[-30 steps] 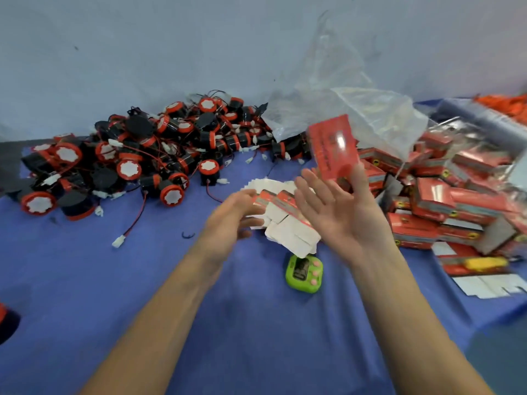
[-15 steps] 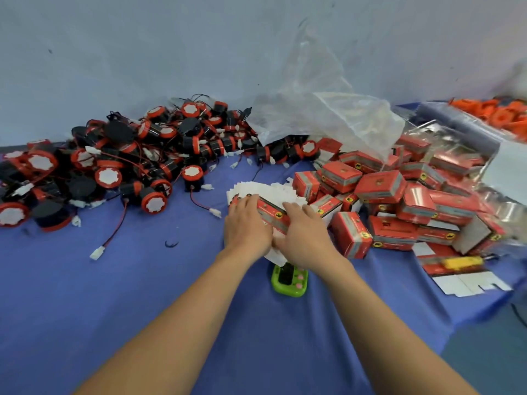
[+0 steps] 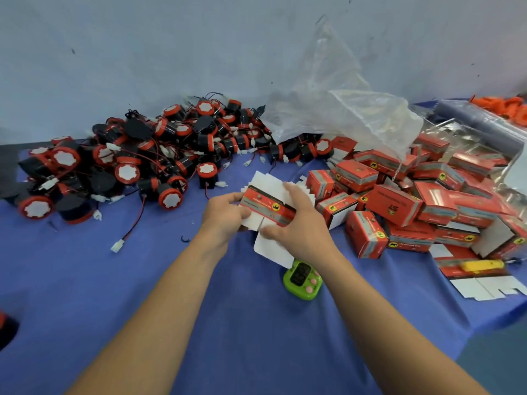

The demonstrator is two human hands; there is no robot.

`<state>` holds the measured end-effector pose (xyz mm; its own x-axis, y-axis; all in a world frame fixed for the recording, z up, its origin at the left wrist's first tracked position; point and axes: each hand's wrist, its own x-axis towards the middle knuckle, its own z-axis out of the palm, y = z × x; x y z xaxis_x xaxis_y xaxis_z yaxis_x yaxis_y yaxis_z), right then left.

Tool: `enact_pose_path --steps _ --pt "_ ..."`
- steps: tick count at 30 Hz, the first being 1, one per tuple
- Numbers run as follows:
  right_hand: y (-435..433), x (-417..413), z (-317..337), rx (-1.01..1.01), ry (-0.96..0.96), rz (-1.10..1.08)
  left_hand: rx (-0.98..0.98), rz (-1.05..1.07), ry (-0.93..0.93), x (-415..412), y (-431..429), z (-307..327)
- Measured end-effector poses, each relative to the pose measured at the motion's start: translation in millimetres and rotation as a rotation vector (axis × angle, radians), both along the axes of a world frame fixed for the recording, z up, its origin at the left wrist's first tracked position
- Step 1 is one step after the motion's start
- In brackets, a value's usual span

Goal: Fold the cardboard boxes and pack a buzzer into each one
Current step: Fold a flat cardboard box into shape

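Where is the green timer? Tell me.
Head view: the green timer lies on the blue cloth right of centre, just below the right hand, by a white cardboard flap.

Flat red box (image 3: 268, 206) between left hand (image 3: 225, 216) and right hand (image 3: 302, 228)

A: What colour is the tabletop (image 3: 114, 295)?
B: Blue, against a pale grey-blue wall (image 3: 142, 52).
A: And the buzzers (image 3: 125, 172)?
B: Black bodies, red rims, white faces (their wires red and black, with white plugs).
A: The boxes (image 3: 393, 203)?
B: Red with a grey band and yellow round marks; the flat box (image 3: 268, 205) shows white flaps too.
A: That timer (image 3: 302, 279)?
B: Bright green, pink buttons, dark screen. The bag (image 3: 356, 118) is clear.
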<state>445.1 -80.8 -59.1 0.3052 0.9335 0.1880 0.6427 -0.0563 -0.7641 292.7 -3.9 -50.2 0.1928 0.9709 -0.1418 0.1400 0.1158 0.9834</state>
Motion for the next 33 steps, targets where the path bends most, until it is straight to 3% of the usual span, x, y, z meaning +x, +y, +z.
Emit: enact_pose_path --steps 4,8,11,16,20,24,29,33 --pt "-9 1 4 0.133 0.194 -0.168 -0.024 0.008 -0.204 -27 -6 -1" --pt "-11 -8 7 0.167 0.432 -0.102 -0.016 -0.022 -0.293 -48 -20 -3" --pt "-7 -19 11 0.167 0.408 0.021 0.105 0.028 -0.153 -63 -32 -8" --pt "-1 -46 2 0.196 0.397 0.108 0.129 0.126 -0.272 -98 -32 -5" --pt "17 -71 -13 0.208 0.28 0.073 0.258 0.263 -0.133 -121 -31 -7" --pt "32 -92 -24 0.156 0.33 0.064 0.474 0.341 0.106 -134 -40 -18" --pt "33 -102 -34 0.118 0.282 0.099 0.482 0.123 0.45 -137 -51 -40" --pt "29 -98 -36 0.133 0.323 0.135 0.468 -0.048 0.514 -135 -59 -37"
